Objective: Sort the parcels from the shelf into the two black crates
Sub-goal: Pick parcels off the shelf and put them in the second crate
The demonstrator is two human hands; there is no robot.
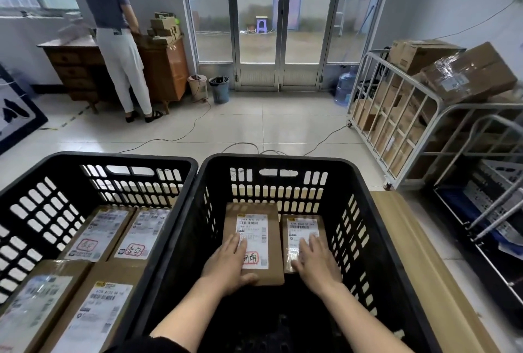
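Two flat labelled parcels [256, 242] in right crate [368, 239].

- One head-worn view, looking forward and steeply down from above the person's own forearms.
- Closest in, just ahead of the fingers [236, 241], the right-hand black crate [365, 183] fills the lower centre.
- Far beyond the fingertips, the wide-angle lens reaches the glass doors [278, 41].
- No second view.

Our left hand [226, 263] covers part of a parcel [256, 242] label, so we cannot read it fully. The left crate [56, 171] and its near parcels [85, 318] run off the frame's edge.
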